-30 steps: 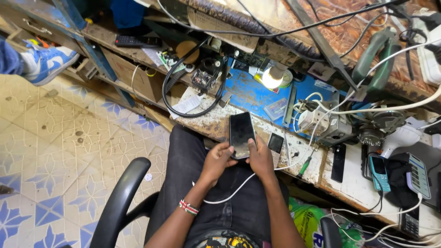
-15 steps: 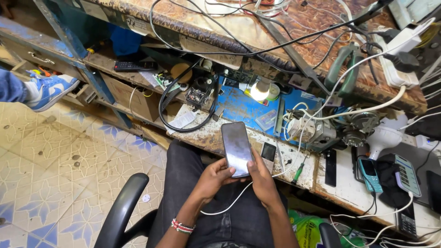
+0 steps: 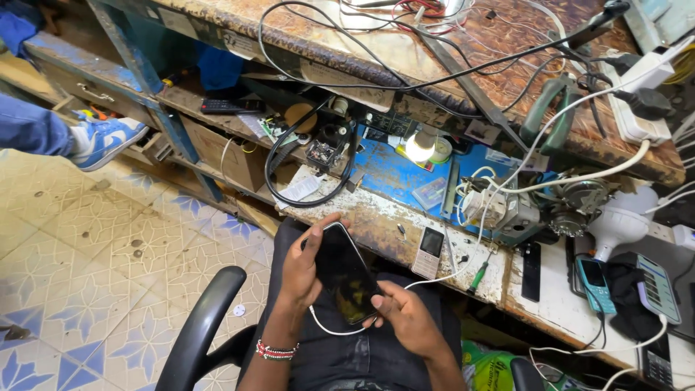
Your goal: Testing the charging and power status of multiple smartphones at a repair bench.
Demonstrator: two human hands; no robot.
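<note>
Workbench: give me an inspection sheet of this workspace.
Surface: worn bench, blue mat.
Job's things: dark smartphone, white cable at its lower end.
Clutter: keypad phone, screwdriver, lit bulb, teal phone.
Grippers: left hand grips the smartphone's side; right hand at its lower end.
Cables: black loop, many tangled.
Surroundings: tiled floor, chair armrest, another person's shoe.

The smartphone [image 3: 346, 276] is a slim black slab with a dark, glossy screen facing up, tilted so its top end points toward the workbench [image 3: 376, 221] edge. It sits just below that edge, over the person's lap. A white cable [image 3: 434, 279] meets its lower end and runs up onto the workbench.
</note>
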